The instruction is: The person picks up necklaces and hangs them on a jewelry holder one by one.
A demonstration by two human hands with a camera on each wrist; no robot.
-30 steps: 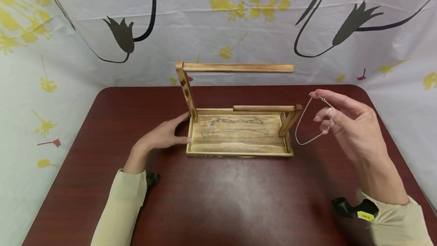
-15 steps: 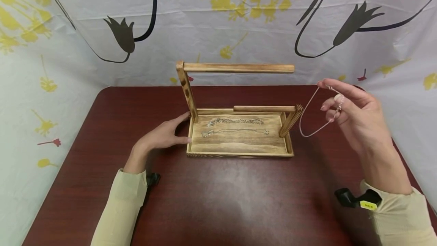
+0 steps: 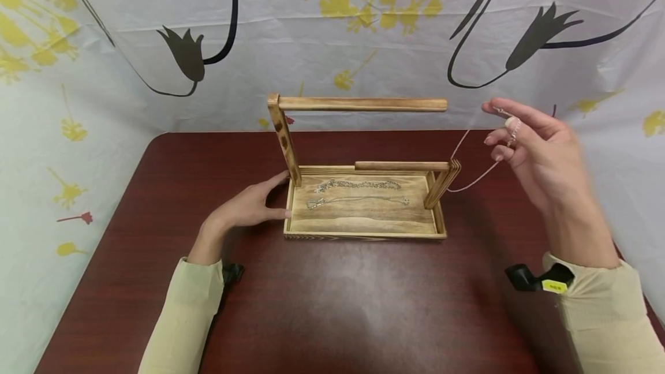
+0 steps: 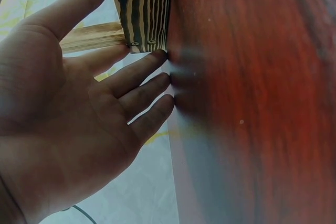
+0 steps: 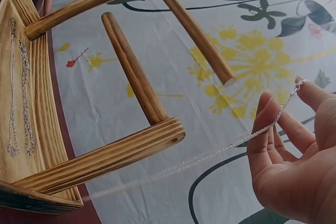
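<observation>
Over the dark red worktop (image 3: 353,305), the right hand (image 3: 550,160) pinches a necklace (image 5: 241,141) dangling to its left, the upper bar (image 3: 363,104) pointing its free end toward that hand, while the farther left hand (image 3: 249,205) rests uncurled against the wooden stand (image 3: 363,235).

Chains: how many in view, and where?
3: the back chain and the front chain lie in the tray; the hanging chain is held by the right hand. The back one is bunched, so it might hide another.

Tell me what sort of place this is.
Likely an indoor tabletop workspace: a reddish-brown table, a flower-printed sheet hung behind it, and a wooden stand with chains lying in it.
</observation>
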